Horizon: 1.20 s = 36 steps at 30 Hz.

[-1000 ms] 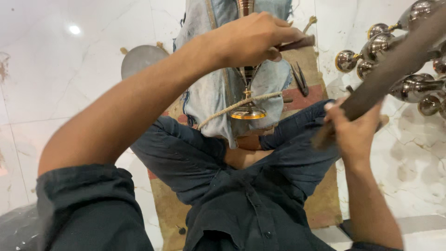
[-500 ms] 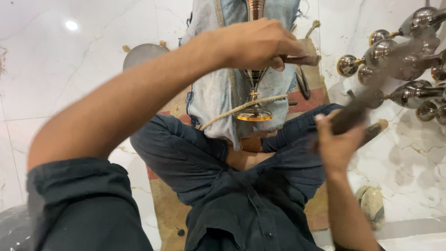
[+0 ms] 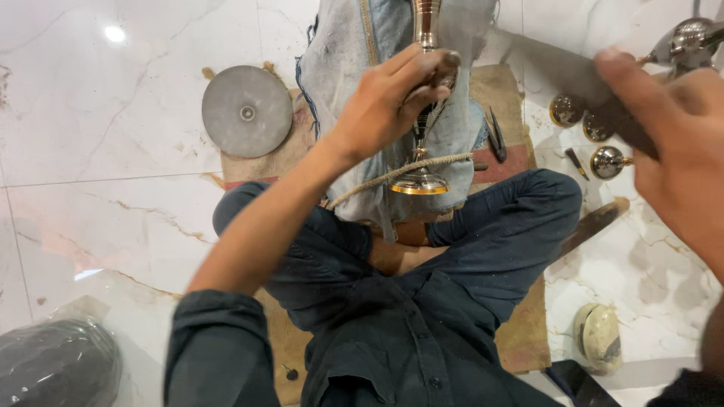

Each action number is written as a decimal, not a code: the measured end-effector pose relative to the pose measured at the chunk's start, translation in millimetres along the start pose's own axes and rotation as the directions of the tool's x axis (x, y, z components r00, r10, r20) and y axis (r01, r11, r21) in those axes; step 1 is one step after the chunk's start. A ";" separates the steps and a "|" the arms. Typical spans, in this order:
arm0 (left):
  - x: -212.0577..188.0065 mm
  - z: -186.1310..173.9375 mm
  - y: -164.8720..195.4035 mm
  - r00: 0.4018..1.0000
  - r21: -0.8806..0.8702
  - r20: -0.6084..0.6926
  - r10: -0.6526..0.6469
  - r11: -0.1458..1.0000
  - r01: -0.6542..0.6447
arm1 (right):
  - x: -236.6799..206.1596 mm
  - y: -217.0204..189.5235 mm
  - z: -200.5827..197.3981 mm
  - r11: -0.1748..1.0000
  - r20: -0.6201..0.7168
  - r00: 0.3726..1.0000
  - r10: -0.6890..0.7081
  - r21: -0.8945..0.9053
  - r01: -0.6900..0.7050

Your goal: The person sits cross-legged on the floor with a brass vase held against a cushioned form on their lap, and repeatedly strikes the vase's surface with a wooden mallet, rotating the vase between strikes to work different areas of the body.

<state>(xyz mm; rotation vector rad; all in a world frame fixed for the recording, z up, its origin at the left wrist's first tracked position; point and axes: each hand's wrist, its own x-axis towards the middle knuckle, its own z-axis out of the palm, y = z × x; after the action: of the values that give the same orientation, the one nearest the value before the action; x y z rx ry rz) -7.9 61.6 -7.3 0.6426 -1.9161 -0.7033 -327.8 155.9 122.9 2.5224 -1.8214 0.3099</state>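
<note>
My left hand point(image 3: 392, 102) has its fingers closed round the brass stem point(image 3: 424, 83), which stands upright on denim point(image 3: 354, 53) with a rope point(image 3: 392, 175) looped just below the fingers. My right hand point(image 3: 675, 162) grips a dark bar point(image 3: 581, 83). If the rope snags, I think the stem could tip from my grip.

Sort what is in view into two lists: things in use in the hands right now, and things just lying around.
In use:
- left hand gripping the tall polished metal stand with a brass-rimmed round base
- right hand holding a dark flat bar
- tan rope against the stand
- faded denim cloth beneath

Lying about:
- grey round metal disc
- shiny metal knobs
- pale rounded stone
</note>
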 end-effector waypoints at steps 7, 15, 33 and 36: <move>-18.0 33.1 13.4 0.900 -0.088 -0.357 -0.251 0.968 0.235 | 34.7 -65.5 -62.8 0.952 0.171 0.970 -0.172 -0.223 0.208; -34.0 56.3 8.7 0.830 -0.110 -0.493 -0.261 0.965 0.238 | 30.9 -93.7 -75.6 0.899 0.146 0.958 -0.248 -0.334 0.284; 32.6 3.9 3.4 0.968 0.128 0.248 0.049 0.988 -0.082 | -26.7 19.8 36.2 0.808 -0.145 0.969 0.197 0.584 -0.077; 38.8 3.7 0.0 0.939 0.174 0.343 0.018 0.981 -0.083 | -26.0 19.0 27.3 0.981 -0.102 0.986 0.129 0.155 -0.113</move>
<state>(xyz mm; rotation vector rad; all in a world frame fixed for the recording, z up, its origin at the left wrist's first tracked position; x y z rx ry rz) -26.7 35.5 14.7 0.6136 -2.3319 -0.6374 -349.5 170.7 89.8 2.4325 -1.9815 0.5994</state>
